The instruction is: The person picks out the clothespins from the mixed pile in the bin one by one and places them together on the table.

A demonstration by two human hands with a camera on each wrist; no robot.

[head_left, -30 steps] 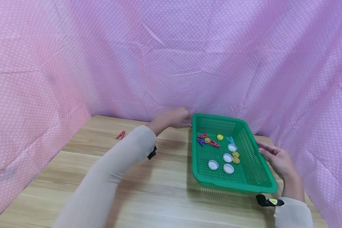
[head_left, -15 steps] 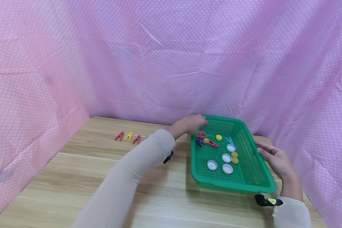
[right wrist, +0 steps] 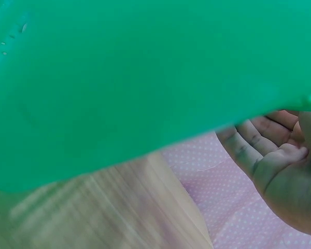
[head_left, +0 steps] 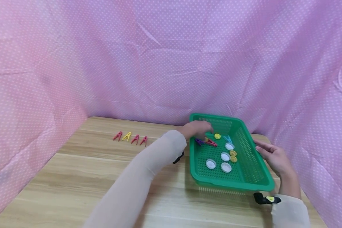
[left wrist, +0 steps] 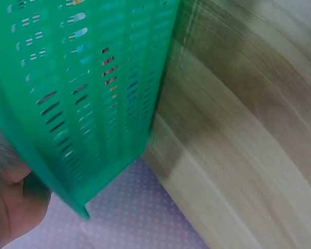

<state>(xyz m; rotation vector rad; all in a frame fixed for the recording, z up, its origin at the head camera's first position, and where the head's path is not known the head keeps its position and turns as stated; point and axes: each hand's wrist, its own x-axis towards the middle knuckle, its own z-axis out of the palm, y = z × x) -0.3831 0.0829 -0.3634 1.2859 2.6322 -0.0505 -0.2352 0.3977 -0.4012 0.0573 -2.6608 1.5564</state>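
Here the right hand [head_left: 275, 158] clamps its grip on the green, slotted basket [head_left: 231, 184]; the left hand [head_left: 198, 128], grip impossible to tell, is by A-shaped red and purple clips [head_left: 212, 143].

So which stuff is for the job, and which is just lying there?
Probably the job:
green basket, right hand at its rim
left hand, inside it
four clips in a row on the table
more clips in the basket

Probably just lying there:
white round caps
yellow round caps
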